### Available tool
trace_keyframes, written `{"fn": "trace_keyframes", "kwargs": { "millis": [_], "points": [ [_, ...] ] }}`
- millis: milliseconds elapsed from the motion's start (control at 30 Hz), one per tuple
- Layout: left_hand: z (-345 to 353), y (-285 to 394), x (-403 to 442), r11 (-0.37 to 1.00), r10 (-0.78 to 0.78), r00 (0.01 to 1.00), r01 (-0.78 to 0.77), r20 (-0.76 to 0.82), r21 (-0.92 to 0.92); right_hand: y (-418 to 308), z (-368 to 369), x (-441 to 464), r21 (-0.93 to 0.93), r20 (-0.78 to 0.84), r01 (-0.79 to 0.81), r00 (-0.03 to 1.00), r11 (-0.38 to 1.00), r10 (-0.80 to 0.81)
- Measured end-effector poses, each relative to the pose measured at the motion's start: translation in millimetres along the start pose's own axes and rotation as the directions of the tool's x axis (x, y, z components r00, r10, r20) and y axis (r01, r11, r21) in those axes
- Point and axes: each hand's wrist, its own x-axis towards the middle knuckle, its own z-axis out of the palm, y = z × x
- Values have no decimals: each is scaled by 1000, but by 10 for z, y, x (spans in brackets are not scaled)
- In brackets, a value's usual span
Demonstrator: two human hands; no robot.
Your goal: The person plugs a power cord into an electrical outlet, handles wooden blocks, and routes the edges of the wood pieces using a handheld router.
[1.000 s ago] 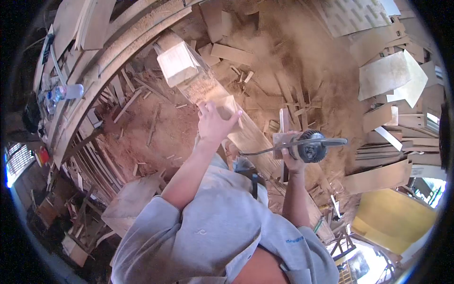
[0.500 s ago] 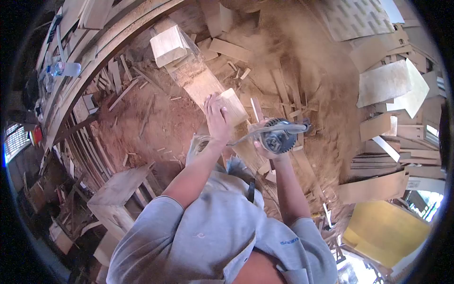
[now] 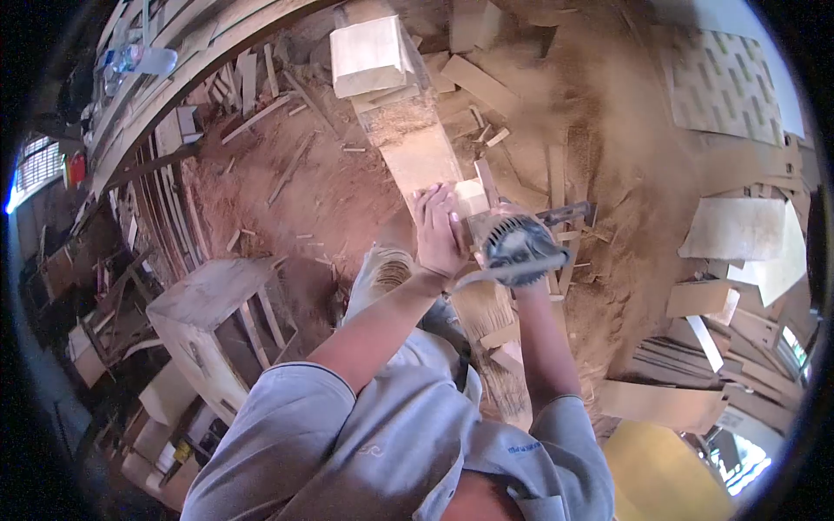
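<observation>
My left hand (image 3: 440, 233) lies on a small wood block (image 3: 472, 198), its fingers close together over the block's left side. The block rests on a long wooden beam (image 3: 421, 156). Just to the right, my right hand (image 3: 521, 280) is wrapped round a power tool (image 3: 518, 250) with a black ribbed body and a cord. The tool's flat base is against or very near the block's right end; the contact is hidden. A larger pale block (image 3: 368, 54) sits on the far end of the beam.
Wood scraps and sawdust cover the ground (image 3: 261, 195). A wooden box frame (image 3: 204, 300) stands at the left. Long curved planks (image 3: 200, 78) run along the upper left. Boards (image 3: 734, 227) and a yellow sheet (image 3: 665, 473) lie at the right.
The power tool has moved left to the small block in my right hand. My left hand has shifted along the block, its fingers now closer together. The view has turned.
</observation>
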Motion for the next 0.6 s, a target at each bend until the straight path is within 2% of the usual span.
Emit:
{"fn": "trace_keyframes", "kwargs": {
  "millis": [67, 200, 333, 600],
  "points": [
    [28, -50, -23, 1000, -7, 1000, 7, 11, 4, -162, 90, 124, -189, 42, 194, 981, 963, -190],
    [-6, -25, -7, 999, -47, 997, 47, 58, 0, -148, 108, 279, -134, 142, 289, 952, 948, -270],
    [-8, -63, 8, 1000, -28, 996, 29, 80, -8, -183, 117, 366, -194, 249, 326, 929, 925, -275],
    [31, -75, -5, 1000, -25, 997, 24, 75, 18, -324, 198, 608, -196, 287, 379, 904, 904, -316]
  ]
}}
